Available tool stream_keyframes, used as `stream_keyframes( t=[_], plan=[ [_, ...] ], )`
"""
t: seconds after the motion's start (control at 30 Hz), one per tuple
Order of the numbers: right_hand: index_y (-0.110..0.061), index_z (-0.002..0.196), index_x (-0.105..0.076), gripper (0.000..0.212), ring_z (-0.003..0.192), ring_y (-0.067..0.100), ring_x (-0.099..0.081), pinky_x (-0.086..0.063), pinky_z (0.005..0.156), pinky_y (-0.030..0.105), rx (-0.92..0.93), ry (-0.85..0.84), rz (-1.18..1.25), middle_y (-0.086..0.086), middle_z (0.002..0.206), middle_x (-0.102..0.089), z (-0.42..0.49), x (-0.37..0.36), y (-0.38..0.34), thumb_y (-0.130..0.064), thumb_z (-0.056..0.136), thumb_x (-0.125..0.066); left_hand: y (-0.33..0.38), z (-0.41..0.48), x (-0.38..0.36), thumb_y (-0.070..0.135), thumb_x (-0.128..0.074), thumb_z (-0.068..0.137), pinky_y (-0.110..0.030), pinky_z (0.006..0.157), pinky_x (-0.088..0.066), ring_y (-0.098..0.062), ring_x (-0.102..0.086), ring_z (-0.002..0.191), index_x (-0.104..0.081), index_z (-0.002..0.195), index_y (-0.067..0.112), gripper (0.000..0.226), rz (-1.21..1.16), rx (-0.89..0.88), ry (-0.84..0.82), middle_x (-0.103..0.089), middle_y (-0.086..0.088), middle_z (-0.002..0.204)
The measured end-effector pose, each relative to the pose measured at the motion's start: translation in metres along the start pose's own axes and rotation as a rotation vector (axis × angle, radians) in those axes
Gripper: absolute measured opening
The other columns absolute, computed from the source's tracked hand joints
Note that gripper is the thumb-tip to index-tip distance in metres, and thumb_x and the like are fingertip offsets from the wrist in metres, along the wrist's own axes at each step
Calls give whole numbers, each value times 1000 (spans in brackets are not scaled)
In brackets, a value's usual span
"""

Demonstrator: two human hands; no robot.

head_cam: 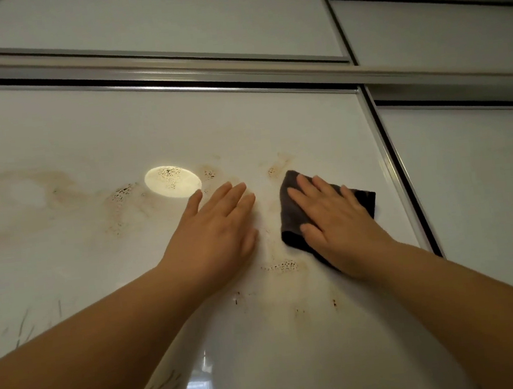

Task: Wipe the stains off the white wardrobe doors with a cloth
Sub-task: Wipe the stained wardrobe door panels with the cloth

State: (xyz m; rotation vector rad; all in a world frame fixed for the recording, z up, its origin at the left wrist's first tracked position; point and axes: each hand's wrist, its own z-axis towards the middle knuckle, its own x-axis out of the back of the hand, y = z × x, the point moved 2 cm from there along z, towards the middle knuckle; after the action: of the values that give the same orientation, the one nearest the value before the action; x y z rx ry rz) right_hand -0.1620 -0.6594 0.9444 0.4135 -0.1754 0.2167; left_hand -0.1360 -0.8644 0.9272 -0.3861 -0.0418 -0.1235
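Stains [279, 266] beside cloth [292, 219], left hand [218, 229] flat

Two bare hands, both flat on the surface: left hand [218, 229] with nothing under it, right hand [339, 221] pressing on the cloth. One dark grey folded cloth [291, 209]. Four glossy white wardrobe door panels in aluminium frames: stained lower-left panel [54, 126], lower-right [482, 172], upper-left [154, 22], upper-right [436, 26]. One horizontal aluminium rail [205, 66] between the rows. One bright oval light reflection [172, 181]. Brown stains: several patches, exact count unclear.
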Motion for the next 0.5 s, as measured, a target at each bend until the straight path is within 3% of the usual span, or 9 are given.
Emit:
stream_keyframes(
  t=[0.27, 0.5],
  plan=[
    [-23, 148, -11, 58, 143, 21, 1, -2, 113, 49, -212, 30, -10, -1, 158, -1, 91, 15, 21, -31, 93, -27, -16, 0, -1, 43, -29, 88, -55, 107, -26, -24, -38, 132, -47, 133, 12, 57, 27, 8, 39, -47, -6, 140],
    [-30, 148, -9, 60, 143, 14, 5, 3, 114, 45, 27, 22, 32, -6, 158, 2, 86, 5, -26, -36, 92, -29, -22, -2, 3, 41, -30, 88, -57, 103, -30, -25, -43, 128, -51, 129, 10, 56, 41, 26, 99, -50, -9, 137]
  ],
)
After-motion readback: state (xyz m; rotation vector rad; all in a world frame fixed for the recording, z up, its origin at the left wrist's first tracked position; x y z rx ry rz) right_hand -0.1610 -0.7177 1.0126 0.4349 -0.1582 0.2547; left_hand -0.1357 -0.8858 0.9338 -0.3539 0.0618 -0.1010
